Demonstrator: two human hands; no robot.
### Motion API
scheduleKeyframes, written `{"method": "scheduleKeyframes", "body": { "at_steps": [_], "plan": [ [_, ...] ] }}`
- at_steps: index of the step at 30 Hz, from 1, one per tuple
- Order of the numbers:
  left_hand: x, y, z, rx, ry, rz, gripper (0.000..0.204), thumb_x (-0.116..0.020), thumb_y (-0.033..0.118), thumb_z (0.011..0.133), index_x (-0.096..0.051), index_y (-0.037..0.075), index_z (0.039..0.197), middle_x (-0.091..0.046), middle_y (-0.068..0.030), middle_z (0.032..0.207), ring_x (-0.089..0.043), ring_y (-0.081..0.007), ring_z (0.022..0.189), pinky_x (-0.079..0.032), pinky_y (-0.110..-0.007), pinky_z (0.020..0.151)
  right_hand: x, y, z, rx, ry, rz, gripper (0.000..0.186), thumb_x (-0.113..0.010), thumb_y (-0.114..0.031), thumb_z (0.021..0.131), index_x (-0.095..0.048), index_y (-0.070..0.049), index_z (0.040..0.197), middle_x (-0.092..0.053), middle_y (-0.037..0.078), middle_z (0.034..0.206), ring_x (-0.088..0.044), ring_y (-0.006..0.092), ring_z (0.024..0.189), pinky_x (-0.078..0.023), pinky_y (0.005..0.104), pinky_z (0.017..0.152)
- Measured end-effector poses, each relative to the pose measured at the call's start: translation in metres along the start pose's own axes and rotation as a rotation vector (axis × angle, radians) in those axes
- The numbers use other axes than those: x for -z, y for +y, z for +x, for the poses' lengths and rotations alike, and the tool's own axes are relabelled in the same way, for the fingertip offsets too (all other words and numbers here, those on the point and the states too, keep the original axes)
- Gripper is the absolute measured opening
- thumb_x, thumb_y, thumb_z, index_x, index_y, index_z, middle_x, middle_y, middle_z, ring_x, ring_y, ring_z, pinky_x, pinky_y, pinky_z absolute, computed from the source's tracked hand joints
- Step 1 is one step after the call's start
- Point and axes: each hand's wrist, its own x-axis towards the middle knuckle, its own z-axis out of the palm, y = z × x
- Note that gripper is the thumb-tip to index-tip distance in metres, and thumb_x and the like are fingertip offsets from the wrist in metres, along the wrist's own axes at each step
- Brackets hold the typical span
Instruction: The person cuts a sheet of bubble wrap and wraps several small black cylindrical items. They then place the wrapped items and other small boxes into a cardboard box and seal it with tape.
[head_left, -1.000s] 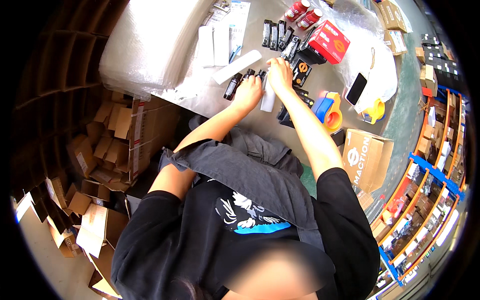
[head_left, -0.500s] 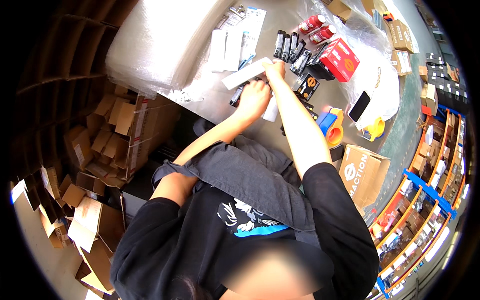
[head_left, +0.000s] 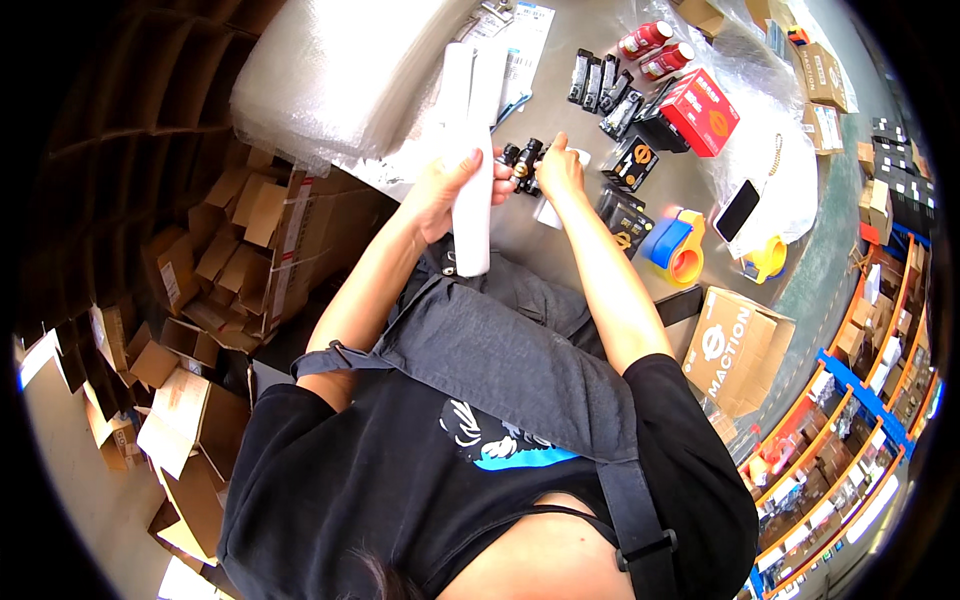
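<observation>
Near the front edge of the grey worktable (head_left: 575,120), the left hand (head_left: 440,192) grips a long, smooth white strip (head_left: 473,220). Between the hands are small black cylindrical items (head_left: 526,165). The right hand (head_left: 562,172) touches them, fingers narrow; whether it grasps one cannot be told. Rightward stands a black box with an orange emblem (head_left: 632,163), then, toward the right edge, a blue-and-yellow tape dispenser (head_left: 675,248) and a black phone (head_left: 737,210).
</observation>
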Motion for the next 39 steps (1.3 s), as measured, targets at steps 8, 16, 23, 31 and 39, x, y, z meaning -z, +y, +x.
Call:
{"method": "scheduleKeyframes", "body": {
  "at_steps": [8, 16, 23, 31, 39],
  "plan": [
    [-0.031, -0.016, -0.056, -0.073, 0.037, 0.166, 0.041, -0.071, 0.025, 0.089, -0.060, 0.000, 0.120, -0.069, -0.0142, 0.105, -0.068, -0.0186, 0.090, -0.055, -0.032, 0.083, -0.012, -0.022, 0.020, -0.175, -0.078, 0.052, 0.055, -0.047, -0.015, 0.093, -0.030, 0.002, 0.143, -0.047, 0.036, 0.127, -0.055, 0.0472, 0.115, -0.046, 0.0467, 0.099],
    [-0.038, -0.037, -0.065, -0.084, 0.098, 0.271, 0.039, -0.072, 0.024, 0.089, -0.059, 0.001, 0.117, -0.070, -0.0097, 0.100, -0.066, -0.0150, 0.082, -0.054, -0.030, 0.077, 0.130, -0.017, -0.037, 0.122, -0.129, 1.609, 0.048, -0.064, -0.006, 0.089, -0.044, -0.003, 0.133, -0.062, 0.008, 0.100, -0.063, 0.0168, 0.090, -0.055, 0.0363, 0.080],
    [-0.054, -0.038, -0.066, -0.094, -0.007, 0.394, 0.043, -0.070, 0.021, 0.089, -0.056, 0.001, 0.124, -0.069, -0.0118, 0.106, -0.066, -0.0170, 0.090, -0.054, -0.033, 0.083, 0.166, -0.056, -0.122, 0.247, -0.419, 1.684, 0.048, -0.067, -0.010, 0.090, -0.045, -0.005, 0.132, -0.061, 0.007, 0.101, -0.064, 0.0162, 0.090, -0.054, 0.0339, 0.082],
    [-0.052, -0.042, -0.072, -0.140, 0.017, 0.433, 0.049, -0.074, 0.025, 0.086, -0.053, 0.001, 0.124, -0.069, -0.0120, 0.106, -0.066, -0.0179, 0.090, -0.053, -0.034, 0.084, 0.157, -0.058, -0.138, 0.545, 0.046, 1.226, 0.055, -0.069, -0.007, 0.088, -0.042, -0.005, 0.136, -0.058, 0.006, 0.103, -0.059, 0.0125, 0.090, -0.051, 0.0300, 0.084],
    [-0.053, -0.047, -0.075, -0.172, -0.012, 0.313, 0.044, -0.070, 0.024, 0.090, -0.055, 0.002, 0.125, -0.068, -0.0085, 0.103, -0.064, -0.0145, 0.086, -0.052, -0.030, 0.080, 0.185, -0.054, -0.138, 0.635, -0.174, 1.151, 0.059, -0.070, -0.006, 0.084, -0.046, -0.007, 0.139, -0.061, 0.007, 0.111, -0.056, 0.0132, 0.106, -0.045, 0.0295, 0.097]
  ]
}}
